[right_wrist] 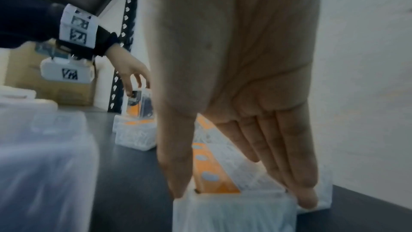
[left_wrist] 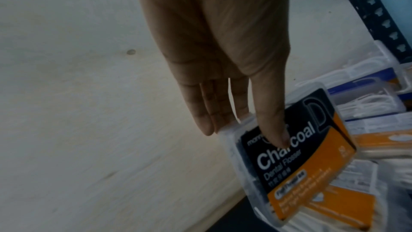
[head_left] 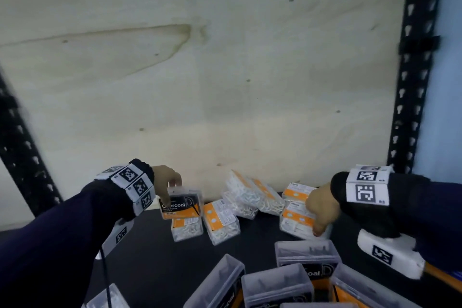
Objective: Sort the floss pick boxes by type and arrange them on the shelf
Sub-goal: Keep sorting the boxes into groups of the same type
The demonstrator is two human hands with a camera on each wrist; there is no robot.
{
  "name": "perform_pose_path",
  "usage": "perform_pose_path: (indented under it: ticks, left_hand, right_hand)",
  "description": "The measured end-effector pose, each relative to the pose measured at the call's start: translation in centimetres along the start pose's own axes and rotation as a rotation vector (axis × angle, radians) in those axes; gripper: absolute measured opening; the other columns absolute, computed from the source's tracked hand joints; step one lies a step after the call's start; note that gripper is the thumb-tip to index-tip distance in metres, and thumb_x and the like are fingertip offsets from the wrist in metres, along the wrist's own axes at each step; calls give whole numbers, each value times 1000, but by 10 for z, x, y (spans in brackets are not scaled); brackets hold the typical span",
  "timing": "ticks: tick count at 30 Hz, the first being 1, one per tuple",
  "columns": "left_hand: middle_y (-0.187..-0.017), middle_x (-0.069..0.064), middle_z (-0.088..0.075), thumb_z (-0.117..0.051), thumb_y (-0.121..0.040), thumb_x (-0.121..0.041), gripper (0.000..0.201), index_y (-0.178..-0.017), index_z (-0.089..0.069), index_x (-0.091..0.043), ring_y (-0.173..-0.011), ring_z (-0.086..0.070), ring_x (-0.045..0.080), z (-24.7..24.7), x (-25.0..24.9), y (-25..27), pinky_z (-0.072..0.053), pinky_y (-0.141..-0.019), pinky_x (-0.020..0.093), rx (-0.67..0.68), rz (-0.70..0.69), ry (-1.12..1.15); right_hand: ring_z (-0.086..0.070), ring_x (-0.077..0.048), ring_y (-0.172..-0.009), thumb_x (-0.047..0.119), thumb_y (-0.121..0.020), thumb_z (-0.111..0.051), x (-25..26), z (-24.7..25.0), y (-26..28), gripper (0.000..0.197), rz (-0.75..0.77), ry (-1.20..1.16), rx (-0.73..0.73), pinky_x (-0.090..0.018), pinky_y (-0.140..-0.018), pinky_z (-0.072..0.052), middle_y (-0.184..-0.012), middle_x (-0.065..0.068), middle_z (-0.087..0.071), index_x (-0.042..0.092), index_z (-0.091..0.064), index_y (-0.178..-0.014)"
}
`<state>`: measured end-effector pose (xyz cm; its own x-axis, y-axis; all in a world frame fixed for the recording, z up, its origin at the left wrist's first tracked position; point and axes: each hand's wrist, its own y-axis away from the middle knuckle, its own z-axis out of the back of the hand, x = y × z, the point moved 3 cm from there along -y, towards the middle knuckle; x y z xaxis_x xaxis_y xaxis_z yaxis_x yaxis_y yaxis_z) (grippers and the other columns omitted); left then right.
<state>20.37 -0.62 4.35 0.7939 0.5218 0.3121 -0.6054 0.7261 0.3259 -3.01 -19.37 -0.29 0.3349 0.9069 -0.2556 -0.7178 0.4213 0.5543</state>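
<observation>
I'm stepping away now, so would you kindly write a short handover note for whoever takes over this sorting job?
Left hand: pinches a Charcoal floss pick box, held just above a white floss pick box.
Right hand: grips the sides of a white floss pick box at the right, with another one behind it.
Shelf: more white boxes lie jumbled at the back; Charcoal boxes are gathered at the front.
Done: partial grouping.
Left: separate the two types and line them up neatly.

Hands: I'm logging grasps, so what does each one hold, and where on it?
The left hand pinches the Charcoal box at its upper end, thumb on the label. The right hand grips a white-pick box across its sides.
</observation>
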Motion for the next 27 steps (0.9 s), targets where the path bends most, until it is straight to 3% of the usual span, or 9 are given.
perform_pose_path:
  ticks: [3,6,8,10,14,18,24,27]
  left_hand:
    - [-138,8,-49,-66,-85,-22,54,-133,-46,-8,-125,-48,24,-2,0,-2,-41,-97,27,6,-4,-12]
    - [-136,8,-52,-68,-83,-22,53,-131,-50,-9,-123,-50,24,-2,1,-3,-42,-95,27,6,-4,3]
    - [-136,8,-52,-68,-82,-23,54,-131,-50,-9,-123,-51,24,-1,2,-2,-42,-95,27,1,1,4]
    - [-137,8,-51,-68,-82,-22,55,-132,-48,-9,-123,-50,25,-1,1,-2,-42,-96,28,-5,-1,6]
    - [-138,8,-48,-68,-82,-16,58,-134,-44,-9,-126,-47,24,0,-2,-1,-40,-99,28,-20,-25,38]
    - [-136,10,-52,-68,-82,-17,55,-131,-48,-7,-124,-49,25,2,-7,1,-42,-97,28,-23,-39,43]
    - [-132,10,-57,-70,-81,-19,52,-128,-52,-7,-120,-54,26,6,-11,19,-44,-94,28,-43,-62,45]
    - [-128,12,-60,-71,-81,-21,51,-127,-54,-7,-113,-56,26,11,-5,37,-44,-88,28,-58,-45,63]
  right_hand:
    - [-50,-14,-72,30,-93,-53,-11,2,-4,25,73,-288,91,-20,-69,-43,-74,1,-50,8,-62,-99]
    - [-51,-7,-67,9,-95,-47,-28,3,-5,30,62,-527,115,-13,-61,-46,-78,-3,-54,-3,-56,-121]
    - [-54,-10,-70,0,-94,-43,-38,5,-6,34,29,-542,36,-10,-55,-47,-95,-14,-59,-5,-53,-127]
    - [-56,-15,-84,6,-94,-47,-45,10,-6,34,8,-528,-50,-11,-58,-47,-114,-19,-61,-1,-56,-126]
    - [-53,-16,-97,29,-90,-59,-39,13,0,40,54,-525,-64,-16,-73,-47,-109,-4,-61,6,-60,-123]
    - [-56,-23,-118,32,-86,-64,-26,13,-1,51,27,-285,-85,-29,-99,-45,-130,-9,-59,8,-53,-129]
    - [-55,-25,-120,22,-87,-61,-15,22,9,45,28,-86,-155,-29,-97,-44,-131,-14,-58,3,-53,-128]
    - [-57,-25,-112,25,-88,-60,-6,39,29,44,33,-65,-271,-26,-81,-43,-128,-14,-59,3,-54,-126]
